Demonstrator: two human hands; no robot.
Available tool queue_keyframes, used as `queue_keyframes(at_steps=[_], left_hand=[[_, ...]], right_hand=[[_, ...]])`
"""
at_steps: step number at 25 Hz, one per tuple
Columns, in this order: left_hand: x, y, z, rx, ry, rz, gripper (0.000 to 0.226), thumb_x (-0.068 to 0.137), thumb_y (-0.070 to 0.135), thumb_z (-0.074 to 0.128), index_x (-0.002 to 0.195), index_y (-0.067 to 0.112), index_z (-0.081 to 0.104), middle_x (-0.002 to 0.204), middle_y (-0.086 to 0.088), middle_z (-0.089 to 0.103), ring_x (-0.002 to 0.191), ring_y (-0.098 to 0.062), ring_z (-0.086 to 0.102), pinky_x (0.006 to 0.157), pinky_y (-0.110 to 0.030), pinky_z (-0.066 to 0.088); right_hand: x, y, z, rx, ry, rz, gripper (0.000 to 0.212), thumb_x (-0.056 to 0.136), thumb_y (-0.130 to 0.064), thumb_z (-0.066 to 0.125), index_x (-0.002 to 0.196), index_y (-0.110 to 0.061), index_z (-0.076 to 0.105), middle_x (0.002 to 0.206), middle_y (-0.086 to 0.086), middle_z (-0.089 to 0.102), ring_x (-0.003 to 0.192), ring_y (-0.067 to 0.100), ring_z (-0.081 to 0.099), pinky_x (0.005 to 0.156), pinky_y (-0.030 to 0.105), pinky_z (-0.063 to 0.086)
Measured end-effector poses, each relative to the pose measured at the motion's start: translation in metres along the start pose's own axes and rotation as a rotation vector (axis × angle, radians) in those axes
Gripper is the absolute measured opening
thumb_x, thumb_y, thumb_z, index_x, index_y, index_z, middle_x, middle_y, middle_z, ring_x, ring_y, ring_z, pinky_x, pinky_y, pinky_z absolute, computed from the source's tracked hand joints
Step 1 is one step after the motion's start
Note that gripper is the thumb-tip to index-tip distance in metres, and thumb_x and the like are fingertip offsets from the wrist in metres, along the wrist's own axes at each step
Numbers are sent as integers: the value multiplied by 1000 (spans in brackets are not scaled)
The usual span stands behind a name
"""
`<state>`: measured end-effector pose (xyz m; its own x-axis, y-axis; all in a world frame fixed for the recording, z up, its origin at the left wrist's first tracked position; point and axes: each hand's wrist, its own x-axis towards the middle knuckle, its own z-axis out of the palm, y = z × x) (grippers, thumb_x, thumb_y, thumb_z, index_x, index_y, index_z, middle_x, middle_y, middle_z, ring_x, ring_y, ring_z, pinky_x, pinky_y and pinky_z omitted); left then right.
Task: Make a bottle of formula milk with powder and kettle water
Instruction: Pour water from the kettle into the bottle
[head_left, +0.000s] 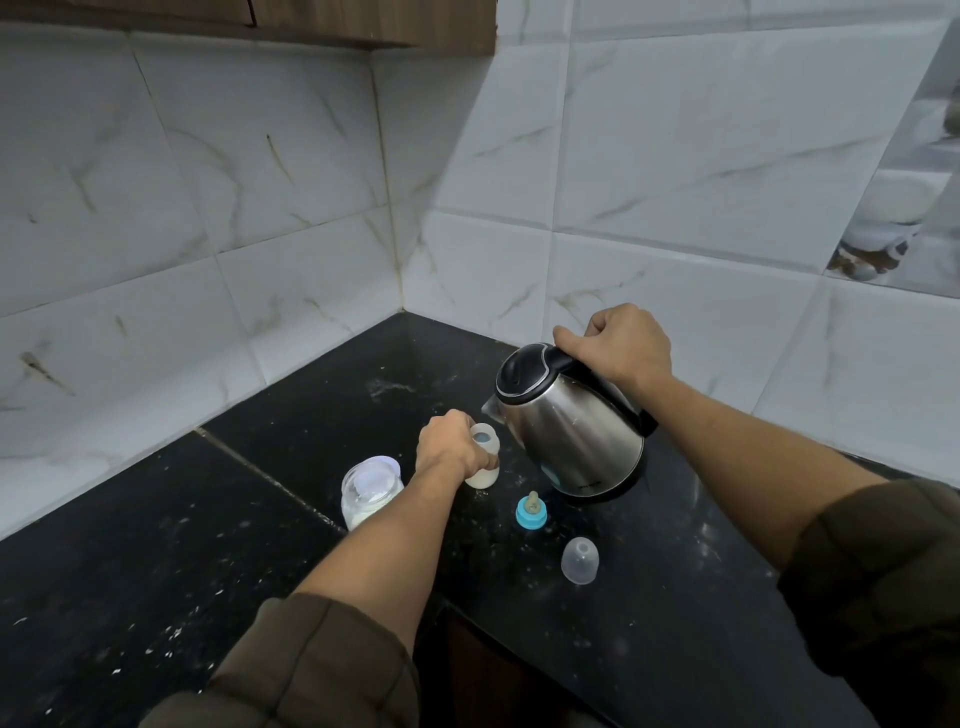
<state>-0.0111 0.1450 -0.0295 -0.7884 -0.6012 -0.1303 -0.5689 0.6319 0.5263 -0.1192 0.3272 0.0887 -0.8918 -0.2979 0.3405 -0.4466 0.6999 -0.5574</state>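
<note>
My left hand (451, 446) grips a small translucent baby bottle (485, 456) standing open on the black counter (156, 545). A steel kettle (569, 423) with a black lid is tilted left, its spout just beside the bottle's mouth, and my right hand (618, 347) is closed around its black handle. A clear jar of white powder (370, 491), with its lid off, stands just left of my left wrist. The blue ring with the teat (531, 511) lies in front of the kettle. The clear bottle cap (580, 560) stands nearer to me.
The black counter runs into a corner of white marble-look tiled walls (291, 218). A wooden cabinet (374, 21) hangs above. A counter edge drops off near the bottom centre, between my arms.
</note>
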Motion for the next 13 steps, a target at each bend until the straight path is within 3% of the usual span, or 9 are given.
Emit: queue_keyframes(at_steps=[5, 13], left_hand=[[3, 6, -7, 7, -11, 23, 53, 64, 35, 94, 111, 20, 75, 100, -3, 74, 94, -21, 69, 85, -38, 60], [6, 4, -14, 46, -36, 17, 51, 65, 34, 95, 109, 19, 75, 98, -3, 73, 91, -21, 68, 83, -40, 61]], right_hand=[[5, -8, 4, -111, 3, -59, 58, 72, -61, 65, 67, -3, 64, 70, 9, 73, 69, 26, 68, 65, 36, 56], [7, -14, 12, -226, -15, -113, 52, 76, -61, 64, 67, -10, 70, 66, 3, 70, 67, 22, 65, 59, 29, 46]])
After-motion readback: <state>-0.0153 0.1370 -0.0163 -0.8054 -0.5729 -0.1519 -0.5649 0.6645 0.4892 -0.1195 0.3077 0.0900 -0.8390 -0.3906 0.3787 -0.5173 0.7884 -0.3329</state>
